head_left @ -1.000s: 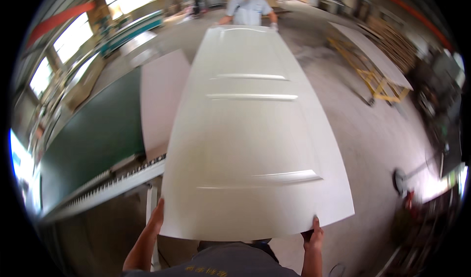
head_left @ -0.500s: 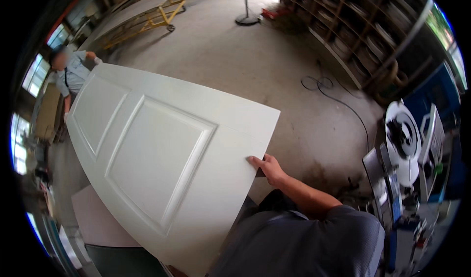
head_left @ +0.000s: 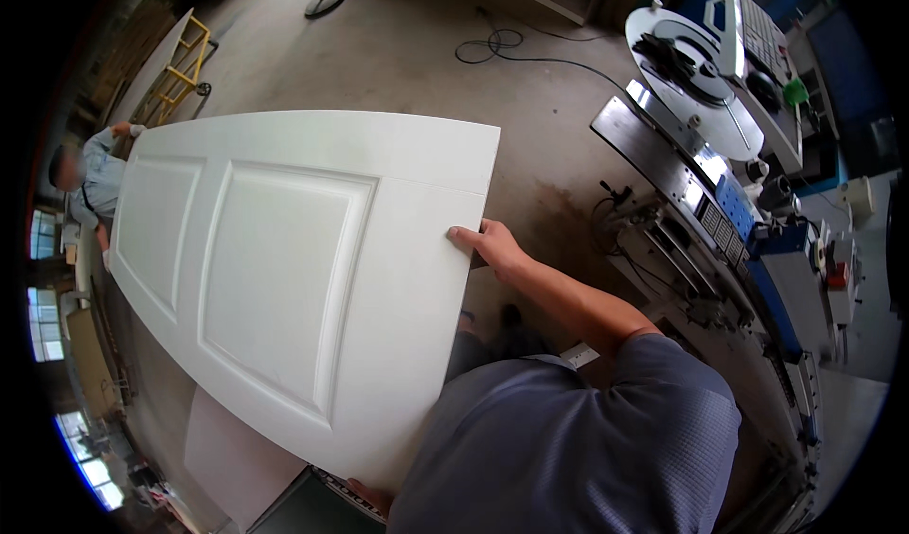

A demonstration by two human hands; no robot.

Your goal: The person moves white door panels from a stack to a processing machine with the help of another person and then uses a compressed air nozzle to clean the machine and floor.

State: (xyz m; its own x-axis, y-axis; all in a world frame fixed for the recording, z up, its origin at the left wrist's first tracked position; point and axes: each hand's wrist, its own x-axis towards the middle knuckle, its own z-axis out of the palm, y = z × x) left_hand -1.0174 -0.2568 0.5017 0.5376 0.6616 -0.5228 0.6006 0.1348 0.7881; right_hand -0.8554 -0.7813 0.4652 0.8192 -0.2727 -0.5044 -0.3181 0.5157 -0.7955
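A large white door (head_left: 284,288) with moulded panels lies face up, held level before me. My right hand (head_left: 495,248) grips its near right edge, thumb on top and the other fingers hidden underneath. At the door's near left corner, my left hand (head_left: 369,496) shows only in part, closed at the edge with most of its fingers hidden below. Another person (head_left: 95,179) stands at the far end, with gloved hands on the door's far edge.
To the right stands a machine with a metal bed (head_left: 653,146), a round white disc (head_left: 696,70) and a keyboard (head_left: 757,37). A black cable (head_left: 497,46) loops on the floor. A pale board (head_left: 232,449) lies below the door's left side. A yellow-framed trolley (head_left: 185,70) is far left.
My view has turned right, bringing the machine further into sight. The door has swung with my body, its near end shifting. Both hands keep their places on it.
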